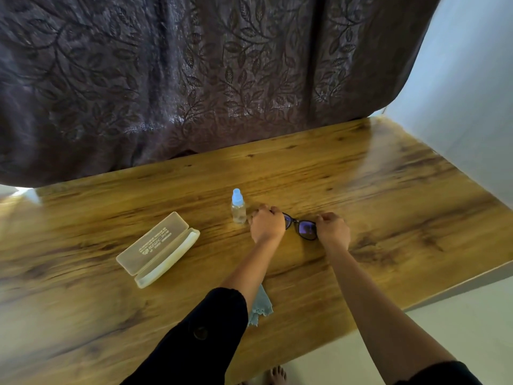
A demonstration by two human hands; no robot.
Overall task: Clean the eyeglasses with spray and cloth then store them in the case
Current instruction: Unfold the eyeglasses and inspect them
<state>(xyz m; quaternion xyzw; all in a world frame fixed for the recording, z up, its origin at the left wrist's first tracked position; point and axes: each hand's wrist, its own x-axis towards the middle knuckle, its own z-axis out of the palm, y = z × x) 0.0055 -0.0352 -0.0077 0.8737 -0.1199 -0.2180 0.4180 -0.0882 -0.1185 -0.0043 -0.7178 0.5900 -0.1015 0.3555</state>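
Black-framed eyeglasses (301,227) lie on the wooden table (361,190), gripped at both ends. My left hand (267,226) is closed over the left end and covers that lens. My right hand (333,230) is closed on the right end. A small clear spray bottle (238,208) with a light blue cap stands upright just left of my left hand. The cream-coloured case (158,250) lies open further left. A pale blue cloth (261,307) lies near the table's front edge, partly under my left forearm.
A dark leaf-patterned curtain (194,79) hangs behind the table's far edge. A white wall (472,93) borders the right side. Pale floor (333,362) and bare toes show below the table's front edge.
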